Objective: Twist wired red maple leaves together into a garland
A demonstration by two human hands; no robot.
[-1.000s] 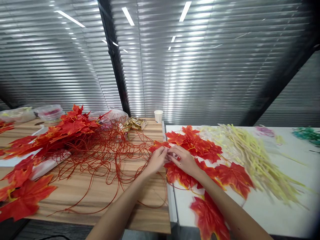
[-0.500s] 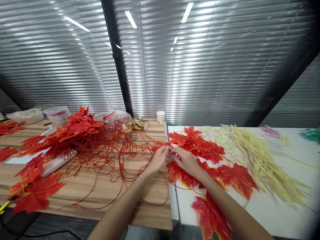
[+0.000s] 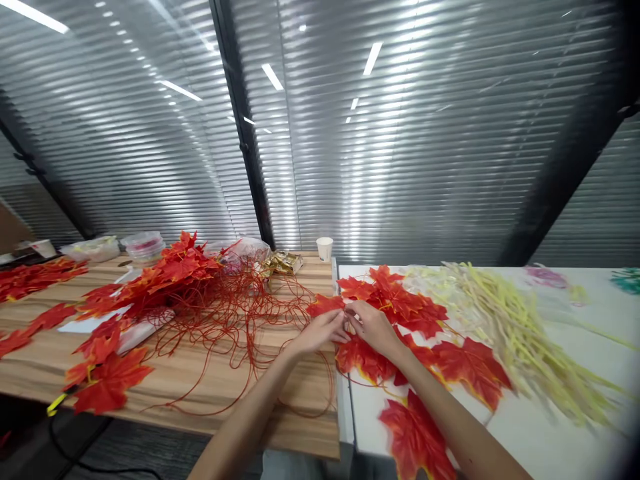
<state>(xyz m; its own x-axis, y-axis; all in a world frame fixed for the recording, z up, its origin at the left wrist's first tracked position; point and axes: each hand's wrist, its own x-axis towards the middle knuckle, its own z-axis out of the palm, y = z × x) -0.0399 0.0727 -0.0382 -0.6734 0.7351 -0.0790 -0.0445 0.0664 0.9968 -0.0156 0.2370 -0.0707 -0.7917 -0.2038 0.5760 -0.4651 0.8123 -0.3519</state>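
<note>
My left hand and my right hand meet fingertip to fingertip above the seam between two tables. The fingers of both are pinched together on something too small to make out. Just behind them lies a red maple leaf. Under and around my right hand are more red artificial leaves, with a large one to the right and another below my forearm. Thin red cord lies in a loose tangle left of my hands, some of it reaching the seam.
On the wooden table are a big pile of red leaves, gold wrappers, plastic tubs and a paper cup. Pale yellow strips cover part of the white table. Window blinds stand behind.
The view has turned slightly left and up, showing more of the left table. My left hand's fingers have straightened somewhat, while both hands remain together at the seam.
</note>
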